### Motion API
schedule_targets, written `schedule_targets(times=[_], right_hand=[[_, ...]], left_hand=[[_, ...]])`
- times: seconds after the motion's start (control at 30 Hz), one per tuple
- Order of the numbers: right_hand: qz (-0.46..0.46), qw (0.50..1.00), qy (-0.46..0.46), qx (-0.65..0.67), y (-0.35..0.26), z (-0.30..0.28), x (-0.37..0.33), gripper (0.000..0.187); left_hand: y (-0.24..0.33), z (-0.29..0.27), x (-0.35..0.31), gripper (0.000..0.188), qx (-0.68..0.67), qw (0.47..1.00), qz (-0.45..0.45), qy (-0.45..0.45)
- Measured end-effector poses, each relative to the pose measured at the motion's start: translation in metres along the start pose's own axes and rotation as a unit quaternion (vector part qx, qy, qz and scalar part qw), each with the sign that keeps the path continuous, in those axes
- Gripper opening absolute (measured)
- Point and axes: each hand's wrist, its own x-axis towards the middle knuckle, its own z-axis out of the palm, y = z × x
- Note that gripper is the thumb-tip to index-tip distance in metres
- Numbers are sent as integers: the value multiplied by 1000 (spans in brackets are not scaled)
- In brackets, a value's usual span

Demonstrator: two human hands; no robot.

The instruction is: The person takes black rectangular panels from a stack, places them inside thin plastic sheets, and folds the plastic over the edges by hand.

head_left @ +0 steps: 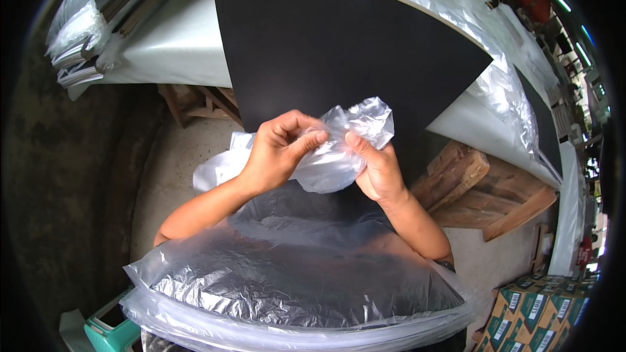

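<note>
Left hand (279,153) and right hand (376,168) both grip a crumpled clear plastic bag (349,140), fingers curled shut on it, thumbs pressing its bunched top. The bag is held up in front of a black board (326,45). Below the forearms lies a plastic-wrapped black panel (287,280). Wooden blocks (469,182) sit right; cartons (541,309) lower right.

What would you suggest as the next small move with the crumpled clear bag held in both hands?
Probably rub the pinched layers apart to find the opening: the clear plastic bag is bunched between the left hand and right hand, above the black board.
</note>
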Motion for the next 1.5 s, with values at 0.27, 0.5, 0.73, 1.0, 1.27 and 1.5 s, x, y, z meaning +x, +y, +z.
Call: schedule_targets(times=[0.27,0.5,0.73,1.0,1.27,1.5], right_hand=[[-15,1000,-7,-20,-4,1,-1,24],[-43,999,11,11,-3,5,-3,21],[-163,980,11,-115,-13,10,-8,16],[-105,994,-5,-31,-5,7,-7,17],[-17,975,-195,101,-17,-18,0,14],[-68,996,31,-42,-33,15,-9,39]], left_hand=[[6,1,-1,16,85,996,27,14],[-1,0,5,27,147,983,102,34],[2,-3,6,25,23,994,91,-48],[3,-3,1,18,104,993,51,-36],[25,-2,20,21,234,952,179,-82],[25,-8,21,25,235,955,179,-30]])
